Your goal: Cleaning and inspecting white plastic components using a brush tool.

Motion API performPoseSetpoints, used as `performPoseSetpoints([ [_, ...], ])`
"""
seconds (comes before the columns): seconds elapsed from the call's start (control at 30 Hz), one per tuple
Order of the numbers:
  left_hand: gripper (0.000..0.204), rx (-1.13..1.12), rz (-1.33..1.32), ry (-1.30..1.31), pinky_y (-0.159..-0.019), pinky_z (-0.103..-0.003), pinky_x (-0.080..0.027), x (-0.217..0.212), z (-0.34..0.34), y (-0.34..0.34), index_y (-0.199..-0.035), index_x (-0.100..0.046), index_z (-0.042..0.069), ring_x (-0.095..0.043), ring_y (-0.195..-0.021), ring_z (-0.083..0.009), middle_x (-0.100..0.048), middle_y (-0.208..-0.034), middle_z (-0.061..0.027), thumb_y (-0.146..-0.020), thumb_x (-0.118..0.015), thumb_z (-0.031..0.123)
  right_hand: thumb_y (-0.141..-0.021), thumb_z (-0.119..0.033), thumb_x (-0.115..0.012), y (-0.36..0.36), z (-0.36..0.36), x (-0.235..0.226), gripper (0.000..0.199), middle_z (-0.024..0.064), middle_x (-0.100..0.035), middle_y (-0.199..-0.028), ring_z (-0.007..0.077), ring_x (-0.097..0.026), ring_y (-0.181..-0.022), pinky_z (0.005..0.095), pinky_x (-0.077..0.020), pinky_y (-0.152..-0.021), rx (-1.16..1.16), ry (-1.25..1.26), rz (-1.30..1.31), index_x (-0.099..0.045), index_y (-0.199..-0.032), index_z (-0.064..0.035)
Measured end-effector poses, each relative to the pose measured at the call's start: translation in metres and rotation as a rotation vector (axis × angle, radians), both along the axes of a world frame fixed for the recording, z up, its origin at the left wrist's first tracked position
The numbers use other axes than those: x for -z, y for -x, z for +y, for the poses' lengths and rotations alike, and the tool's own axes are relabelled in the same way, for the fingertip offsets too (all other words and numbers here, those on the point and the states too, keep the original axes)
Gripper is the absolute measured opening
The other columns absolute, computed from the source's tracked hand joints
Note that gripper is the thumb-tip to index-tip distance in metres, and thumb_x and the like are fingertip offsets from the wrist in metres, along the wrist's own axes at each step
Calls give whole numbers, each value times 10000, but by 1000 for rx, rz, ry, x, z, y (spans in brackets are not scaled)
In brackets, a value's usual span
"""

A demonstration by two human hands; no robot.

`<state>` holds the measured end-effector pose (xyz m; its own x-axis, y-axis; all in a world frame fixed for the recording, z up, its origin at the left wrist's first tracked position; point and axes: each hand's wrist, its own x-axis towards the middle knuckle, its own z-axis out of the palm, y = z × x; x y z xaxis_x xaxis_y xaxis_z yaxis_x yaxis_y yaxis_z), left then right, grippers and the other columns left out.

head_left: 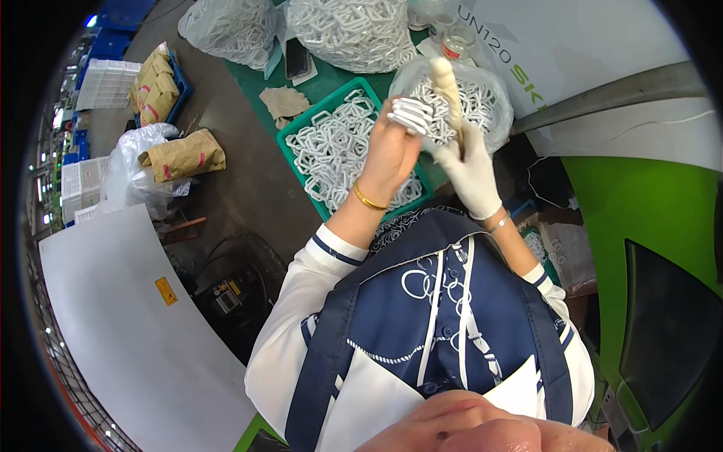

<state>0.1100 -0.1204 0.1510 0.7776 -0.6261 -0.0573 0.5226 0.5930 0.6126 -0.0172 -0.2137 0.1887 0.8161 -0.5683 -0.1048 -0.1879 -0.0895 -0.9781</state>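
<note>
My left hand (390,154), bare with a gold bangle at the wrist, is closed on a small stack of white oblong plastic links (411,117). Beside it, my right hand (471,175) wears a white glove and grips the narrow lower part of a cream-coloured stick-like tool (444,84). The tool's thick rounded end points up and away from me; its exact kind is unclear. Below my left hand lies a green tray (322,108) full of loose white links. Behind both hands, an open clear plastic bag (502,129) holds many more links.
Two full plastic bags (350,34) of links stand at the back of the green tabletop (252,87), with a phone (297,59), a tan cloth (283,104) and a glass jar (456,45). Brown paper sacks (187,154) lie far left. A white and green machine (640,203) borders the right.
</note>
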Motion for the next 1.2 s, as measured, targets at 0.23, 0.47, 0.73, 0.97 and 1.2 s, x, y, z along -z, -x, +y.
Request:
performPoseSetpoints([
  [0.23, 259, 15, -37, -369, -837, -347, -525, -17, -9, 24, -1153, -555, -8, -651, -964, -234, -647, -1055, -98, -898, -541, -46, -856, -242, -716, -15, -13, -22, 372, 123, -642, -848, 194, -623, -777, 348, -503, -727, -73, 102, 67, -581, -1093, 10],
  [0.47, 261, 68, -970, -845, -820, -412, -505, -42, 1, -2, -1138, -548, 28, -648, -917, -370, -648, -973, -173, -878, -560, 4, -942, -288, -642, -9, -11, -17, 332, 128, -619, -816, 174, -618, -794, 360, -495, -729, -28, 168, -49, -569, -1076, 6],
  [0.73, 255, 330, 258, -4, -749, -304, -520, -3, 1, -20, -1162, -562, 30, -578, -812, -161, -598, -936, -67, -1020, -549, 242, -1014, -222, -501, 12, -18, 8, 232, 198, -662, -846, 350, -677, -788, 397, -511, -714, 67, 403, 114, -601, -1106, -34],
  [0.97, 323, 449, 385, 26, -1006, -382, -506, -27, -13, 12, -1287, -543, 12, -605, -1143, -247, -612, -1256, -125, -1014, -534, 186, -911, -185, -676, -7, -7, -22, 276, 64, -648, -827, 94, -580, -763, 277, -497, -725, 21, 169, 47, -622, -1125, -18],
  [1.2, 346, 406, 421, 123, -1015, -379, -502, -11, -6, 11, -1331, -517, 22, -549, -1240, -237, -594, -1307, -136, -1018, -529, 170, -888, -190, -699, -6, -17, -35, 228, 16, -592, -780, 78, -535, -735, 244, -471, -697, 168, 111, 125, -635, -1032, -25],
])
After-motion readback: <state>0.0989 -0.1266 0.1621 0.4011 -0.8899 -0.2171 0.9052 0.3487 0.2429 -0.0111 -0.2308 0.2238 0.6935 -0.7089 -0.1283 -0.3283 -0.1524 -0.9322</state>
